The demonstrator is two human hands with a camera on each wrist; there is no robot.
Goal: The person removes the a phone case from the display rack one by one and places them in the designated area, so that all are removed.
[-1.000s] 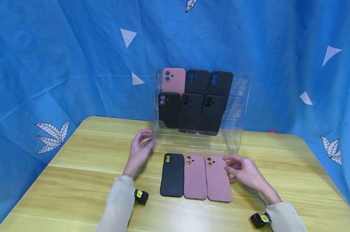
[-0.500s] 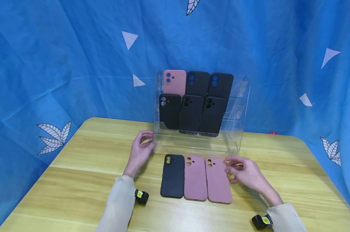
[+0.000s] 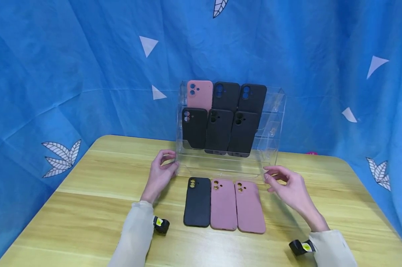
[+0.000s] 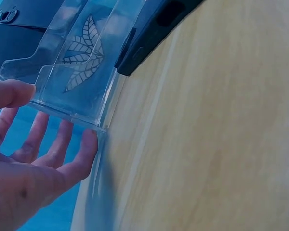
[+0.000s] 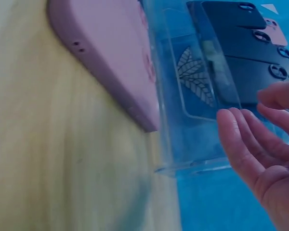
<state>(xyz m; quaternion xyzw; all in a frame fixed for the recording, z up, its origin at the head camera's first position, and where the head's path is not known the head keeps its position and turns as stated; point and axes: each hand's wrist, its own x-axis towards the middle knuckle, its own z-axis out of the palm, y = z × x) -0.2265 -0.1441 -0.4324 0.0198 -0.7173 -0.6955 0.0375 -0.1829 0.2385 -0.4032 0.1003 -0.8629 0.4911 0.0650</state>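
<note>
Three phone cases (image 3: 223, 205) lie in a row on the surface (image 3: 87, 178), just in front of the clear rack (image 3: 221, 163) (six more cases (image 3: 218, 131) stand in it), and our right hand (image 3: 292, 185) has now left the right-hand pink case (image 3: 251, 207) for the rack's lower right corner, its fingers loosely bent and grasping nothing. Our left hand (image 3: 160, 176) stays at the rack's left side, fingers touching it, though whether they grip we cannot tell; so we judge the row released, with both hands framing the rack.
</note>
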